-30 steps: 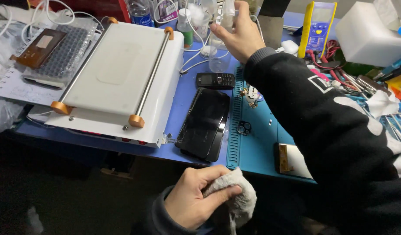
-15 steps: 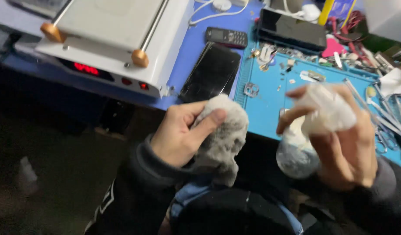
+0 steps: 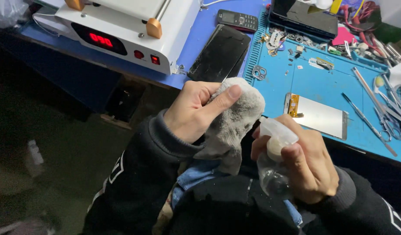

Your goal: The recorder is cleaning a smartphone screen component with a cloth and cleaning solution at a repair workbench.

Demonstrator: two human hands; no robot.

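Left hand (image 3: 195,109) closed in a grip on a crumpled grey cloth (image 3: 237,114), held above the lap. Right hand (image 3: 306,162) wrapped around a small clear plastic spray bottle (image 3: 273,162), nozzle touching the cloth. Risk: overspray could drift onto the loose screen panel (image 3: 317,116) nearby. Cluttered blue desk (image 3: 292,82); white heating machine with red digits (image 3: 135,26), dark phone (image 3: 221,53), tweezers (image 3: 369,117). Dim floor below.
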